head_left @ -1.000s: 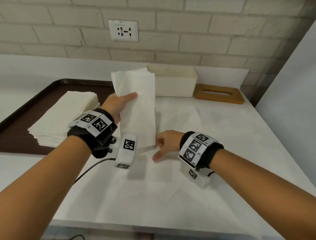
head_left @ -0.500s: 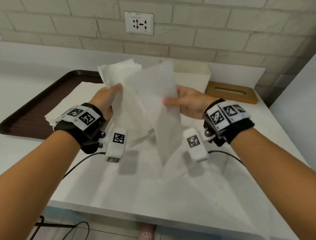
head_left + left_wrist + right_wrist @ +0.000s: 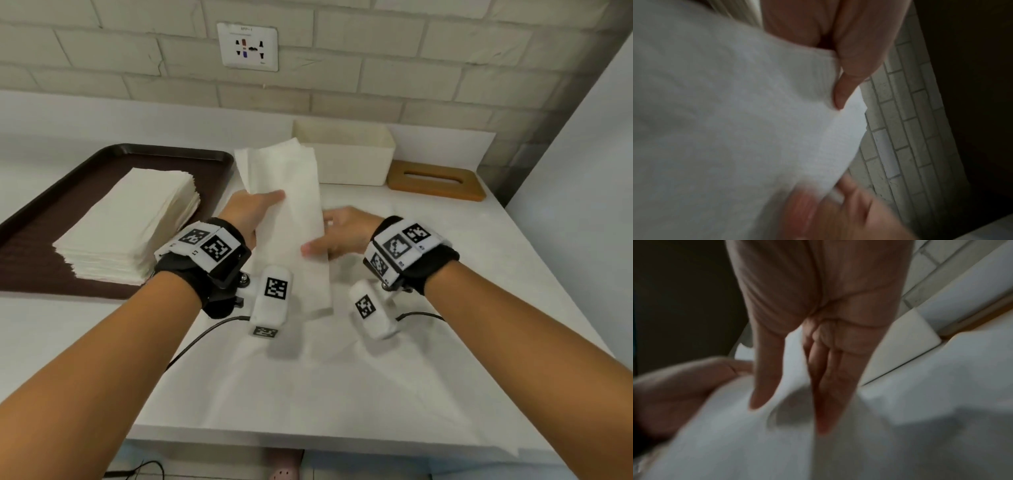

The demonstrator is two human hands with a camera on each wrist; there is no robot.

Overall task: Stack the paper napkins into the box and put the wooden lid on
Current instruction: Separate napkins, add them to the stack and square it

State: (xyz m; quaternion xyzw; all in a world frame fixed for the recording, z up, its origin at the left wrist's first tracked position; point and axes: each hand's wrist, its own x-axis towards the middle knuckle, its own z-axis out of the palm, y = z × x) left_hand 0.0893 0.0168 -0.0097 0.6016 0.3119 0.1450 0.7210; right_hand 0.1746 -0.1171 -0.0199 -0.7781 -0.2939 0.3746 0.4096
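Left hand [image 3: 250,214] grips napkins [image 3: 291,219], right hand [image 3: 339,233] fingers straight against them, blocking the box [image 3: 356,161] beside the lid [image 3: 436,180].

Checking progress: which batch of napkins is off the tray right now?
The napkins in hand, upright between the left hand and right hand; the napkin stack lies flat on the brown tray.

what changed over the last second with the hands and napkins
The right hand rose from the table, brought a napkin across, and now presses it against the white paper napkins gripped upright by the left hand. The napkin stack on the brown tray, cream box and wooden lid are unchanged.
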